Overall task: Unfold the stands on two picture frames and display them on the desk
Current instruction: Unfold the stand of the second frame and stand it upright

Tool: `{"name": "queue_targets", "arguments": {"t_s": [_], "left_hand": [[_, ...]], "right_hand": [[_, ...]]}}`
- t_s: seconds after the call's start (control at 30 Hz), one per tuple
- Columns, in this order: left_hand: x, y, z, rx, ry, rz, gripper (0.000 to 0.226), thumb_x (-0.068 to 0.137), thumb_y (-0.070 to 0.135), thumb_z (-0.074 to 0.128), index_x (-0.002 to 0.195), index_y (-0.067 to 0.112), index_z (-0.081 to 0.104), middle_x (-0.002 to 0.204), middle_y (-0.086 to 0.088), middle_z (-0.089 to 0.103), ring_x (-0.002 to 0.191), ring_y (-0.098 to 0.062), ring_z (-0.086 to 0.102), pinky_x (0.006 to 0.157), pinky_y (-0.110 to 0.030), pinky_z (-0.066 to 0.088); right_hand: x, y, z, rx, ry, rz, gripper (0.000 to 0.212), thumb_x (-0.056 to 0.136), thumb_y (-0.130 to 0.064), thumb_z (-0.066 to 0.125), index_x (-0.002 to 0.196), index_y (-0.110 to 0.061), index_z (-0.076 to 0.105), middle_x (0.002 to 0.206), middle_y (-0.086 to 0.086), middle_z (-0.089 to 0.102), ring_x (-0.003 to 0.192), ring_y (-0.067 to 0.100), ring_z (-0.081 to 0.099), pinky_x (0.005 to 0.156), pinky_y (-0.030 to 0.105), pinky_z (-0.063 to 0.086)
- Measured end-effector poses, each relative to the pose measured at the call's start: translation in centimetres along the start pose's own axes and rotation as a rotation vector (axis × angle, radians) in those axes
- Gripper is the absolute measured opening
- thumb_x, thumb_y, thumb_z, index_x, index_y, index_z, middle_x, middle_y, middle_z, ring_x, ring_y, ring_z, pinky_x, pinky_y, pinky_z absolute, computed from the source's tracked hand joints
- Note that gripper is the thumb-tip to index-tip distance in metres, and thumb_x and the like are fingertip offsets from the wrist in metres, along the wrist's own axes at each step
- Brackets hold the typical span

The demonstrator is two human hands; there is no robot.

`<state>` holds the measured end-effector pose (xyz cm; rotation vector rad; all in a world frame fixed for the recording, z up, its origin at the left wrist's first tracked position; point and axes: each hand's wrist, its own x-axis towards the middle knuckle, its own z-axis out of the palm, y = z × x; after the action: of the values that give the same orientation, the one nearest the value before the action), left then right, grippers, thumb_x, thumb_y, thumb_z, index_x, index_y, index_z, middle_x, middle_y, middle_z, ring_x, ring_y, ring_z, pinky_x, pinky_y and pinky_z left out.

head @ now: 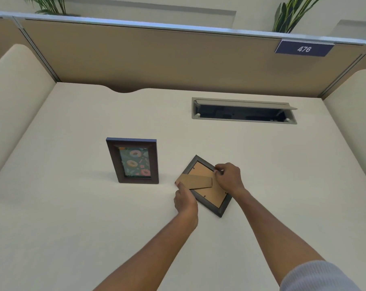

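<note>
A dark-framed picture frame with a doughnut print stands upright on the cream desk, left of centre. A second dark frame lies face down and turned like a diamond, its brown backing showing. Its cardboard stand is swung out to the left across the backing. My left hand pinches the stand's free end. My right hand grips the frame's upper right edge and holds it down.
An open cable hatch is set into the desk at the back right. A tan partition with a "476" label closes the far side, and padded side panels flank the desk. Plants rise behind the partition.
</note>
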<state>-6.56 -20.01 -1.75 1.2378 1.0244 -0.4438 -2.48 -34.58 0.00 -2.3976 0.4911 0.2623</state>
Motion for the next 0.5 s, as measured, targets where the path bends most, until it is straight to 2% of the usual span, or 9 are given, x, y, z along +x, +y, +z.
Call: {"name": "queue_targets", "arguments": {"t_s": [0.3,0.4,0.5], "left_hand": [[0.3,3.0,0.4,0.062,-0.039,0.054,0.097,0.080,0.082,0.015,0.143,0.019,0.052,0.149,-0.008,0.050,0.131,-0.034,0.052,0.110,-0.054,0.044],[0.5,4.3,0.3,0.139,-0.044,0.081,0.103,0.078,0.084,0.012,0.143,0.015,0.051,0.143,-0.011,0.055,0.125,-0.035,0.056,0.108,-0.053,0.046],[0.3,5.5,0.0,0.242,-0.060,0.130,0.093,0.090,0.075,0.011,0.145,0.011,0.047,0.145,-0.013,0.054,0.126,-0.035,0.053,0.110,-0.049,0.043]], "right_hand": [[-2.6,0.6,0.1,0.106,0.064,0.093,0.032,0.093,-0.006,0.055,0.121,0.000,0.069,0.119,0.015,0.073,0.108,0.029,0.067,0.085,0.022,0.041],[-3.8,0.6,0.7,0.144,0.103,0.142,0.030,0.091,-0.003,0.054,0.116,0.005,0.069,0.114,0.020,0.073,0.106,0.034,0.067,0.087,0.029,0.048],[-4.9,0.5,1.5,0.189,0.127,0.191,0.027,0.090,0.000,0.053,0.111,0.007,0.069,0.107,0.023,0.072,0.101,0.036,0.067,0.086,0.033,0.051]]}}
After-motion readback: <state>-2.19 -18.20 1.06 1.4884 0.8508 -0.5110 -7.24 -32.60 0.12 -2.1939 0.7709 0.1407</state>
